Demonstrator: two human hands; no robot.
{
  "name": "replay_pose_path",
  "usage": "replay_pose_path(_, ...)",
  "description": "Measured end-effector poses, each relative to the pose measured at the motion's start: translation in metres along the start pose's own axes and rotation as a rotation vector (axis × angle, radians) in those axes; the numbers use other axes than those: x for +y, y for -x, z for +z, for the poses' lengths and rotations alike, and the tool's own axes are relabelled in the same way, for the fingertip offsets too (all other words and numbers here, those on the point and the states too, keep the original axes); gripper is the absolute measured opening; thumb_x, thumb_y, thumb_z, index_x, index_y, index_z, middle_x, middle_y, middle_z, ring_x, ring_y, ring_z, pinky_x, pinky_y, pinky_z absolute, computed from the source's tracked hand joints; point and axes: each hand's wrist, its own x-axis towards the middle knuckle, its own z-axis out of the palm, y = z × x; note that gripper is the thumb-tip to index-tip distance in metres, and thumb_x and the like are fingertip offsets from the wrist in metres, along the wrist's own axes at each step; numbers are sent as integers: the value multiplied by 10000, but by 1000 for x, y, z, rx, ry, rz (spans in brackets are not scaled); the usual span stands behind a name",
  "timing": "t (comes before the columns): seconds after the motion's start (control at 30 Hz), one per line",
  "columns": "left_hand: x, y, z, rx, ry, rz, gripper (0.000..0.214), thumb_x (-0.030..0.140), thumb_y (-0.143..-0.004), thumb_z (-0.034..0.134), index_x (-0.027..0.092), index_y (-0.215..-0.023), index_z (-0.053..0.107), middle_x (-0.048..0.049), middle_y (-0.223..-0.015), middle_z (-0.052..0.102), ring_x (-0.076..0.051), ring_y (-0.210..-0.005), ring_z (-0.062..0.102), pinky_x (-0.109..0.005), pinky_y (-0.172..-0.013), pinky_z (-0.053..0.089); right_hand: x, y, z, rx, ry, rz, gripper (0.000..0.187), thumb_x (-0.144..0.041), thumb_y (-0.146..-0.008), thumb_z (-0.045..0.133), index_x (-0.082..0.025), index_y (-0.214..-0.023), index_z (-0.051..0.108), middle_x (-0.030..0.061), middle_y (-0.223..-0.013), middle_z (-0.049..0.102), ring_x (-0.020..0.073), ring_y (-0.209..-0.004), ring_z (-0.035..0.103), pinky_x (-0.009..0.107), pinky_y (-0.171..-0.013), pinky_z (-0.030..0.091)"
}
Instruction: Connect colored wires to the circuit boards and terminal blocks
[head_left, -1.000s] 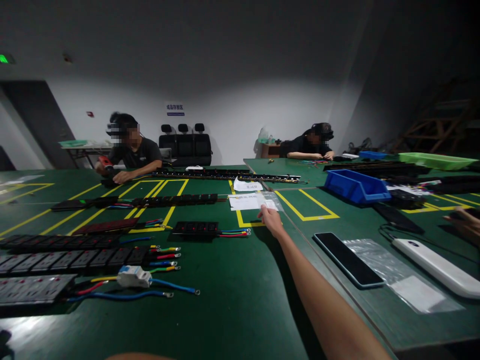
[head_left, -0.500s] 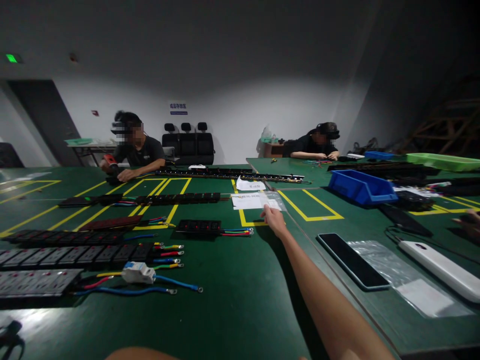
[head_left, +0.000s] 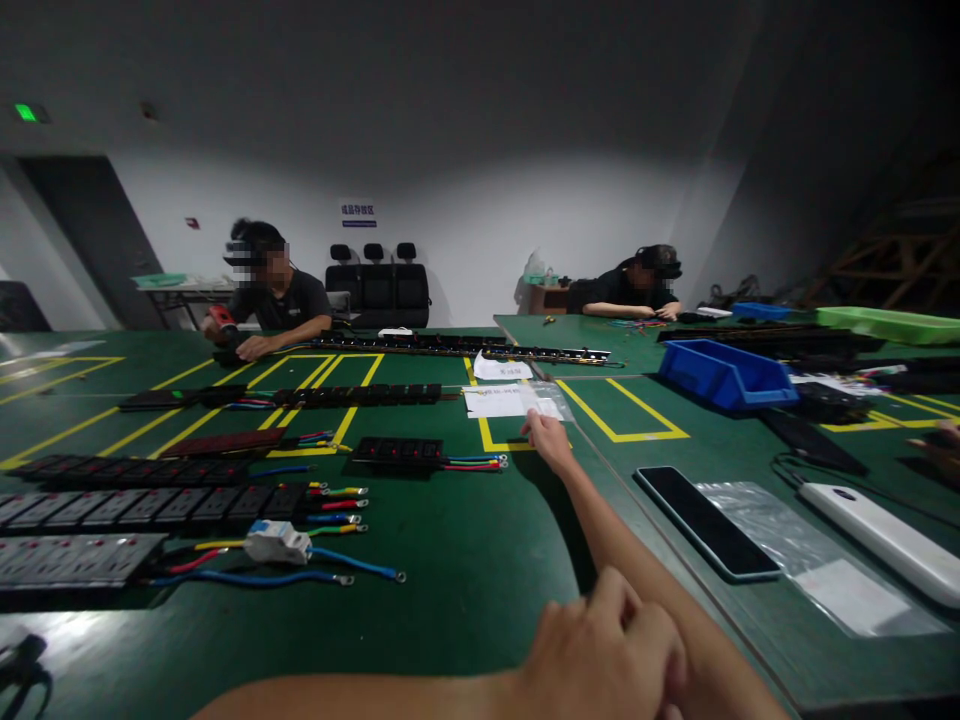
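My right hand [head_left: 547,438] reaches forward over the green table, fingers loosely curled. Its fingertips are by the lower edge of a clear plastic bag [head_left: 553,400] and a white printed label [head_left: 502,401]; I see nothing held. My left hand [head_left: 609,640] lies across my right forearm [head_left: 637,545], its fingers bent and their tips hidden; no object shows in it. Left of my right hand sits a short black socket strip [head_left: 397,453] with coloured wires ending in ring lugs. Several longer socket strips [head_left: 161,506] lie further left, beside a white circuit breaker [head_left: 277,543] on wires.
At right are a phone [head_left: 705,522], a flat plastic bag [head_left: 750,510], a white power bank [head_left: 885,540] and a blue bin [head_left: 724,375]. Across the table one person [head_left: 281,300] holds a red power tool; another [head_left: 630,290] works with wires. Yellow tape outlines mark the tabletop.
My left hand has come up from the bottom edge onto my right forearm. My right hand stays by the label and bag.
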Motion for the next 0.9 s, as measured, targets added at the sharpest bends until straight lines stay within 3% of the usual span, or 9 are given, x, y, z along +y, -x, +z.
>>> replay_pose_path(0.07,-15,-10,-28,56,-103,-89,352,441,-816,630,276,-1110,530,-75,-1102,543,-203,-790,617,-357,-595,530,0,1,1,0,45,-22,623,-548,-957,285,-186,-644,684,49,-540,618,199,-594,605,284,-623,400)
replay_pose_path(0.17,-47,-17,-70,190,-425,-184,253,356,-907,538,244,-1135,534,-93,-1160,534,-271,-1069,555,-366,-735,526,-1,2,4,5,133,-64,610,-501,-984,289,-183,-665,701,60,-614,659,193,-651,616,273,-631,382)
replay_pose_path(0.3,-109,-21,-97,246,-659,-402,274,325,-921,548,170,-1142,594,-145,-1129,586,-313,-1082,543,-453,-874,473,-2,4,5,-11,237,-85,611,-491,-1010,298,-187,-677,711,71,-691,694,189,-708,627,261,-650,370)
replay_pose_path(0.43,-164,-18,-99,254,-670,-449,345,406,-921,583,160,-1158,626,-160,-1173,606,-323,-1124,536,-478,-953,415,-6,7,5,-30,293,-78,608,-470,-1026,294,-194,-693,721,64,-699,698,186,-716,630,255,-653,366)
replay_pose_path(0.53,-186,-13,-92,270,-660,-419,344,425,-938,559,167,-1146,650,-157,-1185,614,-321,-1143,534,-486,-980,386,-10,10,4,-49,342,-83,604,-467,-1033,298,-199,-699,724,62,-720,707,184,-725,630,255,-649,357)
replay_pose_path(0.7,-203,-8,-76,283,-656,-339,298,413,-969,511,199,-1056,700,-127,-1192,631,-292,-1144,539,-462,-990,368,-18,17,3,-81,429,-84,618,-483,-1049,282,-204,-714,719,68,-770,726,181,-741,639,256,-640,341)
replay_pose_path(0.9,-206,-7,-68,333,-668,-301,357,455,-980,487,183,-1044,707,-126,-1141,648,-287,-1090,551,-460,-967,367,-28,24,2,-127,618,-160,611,-484,-1063,255,-202,-790,722,86,-819,734,182,-736,643,261,-607,310)
